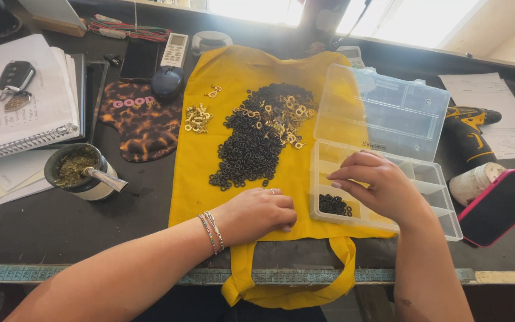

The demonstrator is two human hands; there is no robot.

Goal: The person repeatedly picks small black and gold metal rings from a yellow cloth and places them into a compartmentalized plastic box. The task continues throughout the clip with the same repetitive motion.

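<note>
The dark desk [61,229] filled the view, cluttered along its 9-to-12 edge. At centre I had a yellow tote bag [210,179] spread flat, handles hanging off the 6 o'clock edge; it seemed to serve as a mat so that small parts showed up and did not roll.

At 3 o'clock of the bag sat the clear compartment box [442,214], lid [382,110] tipped back toward 12, which left the trays open from above. One near-left compartment held a small cluster of sorted black rings [334,206].

The heap of black rings [251,149] lay mid-bag, brass-coloured fittings mixed in at its 2 o'clock side. A separate brass pile [197,118] lay at 10 o'clock, well apart.

My right hand [379,188] hovered over the box, fingers curled down above the compartments; whether they pinched a ring I could not tell. My left hand [257,213] rested on the cloth at 6 o'clock of the heap, fingers tucked loosely under, contents hidden.

Also noted: notebook [19,113] with car key at 10, mate cup [78,173] at 9, pink-cased phone [499,209] at 3.
</note>
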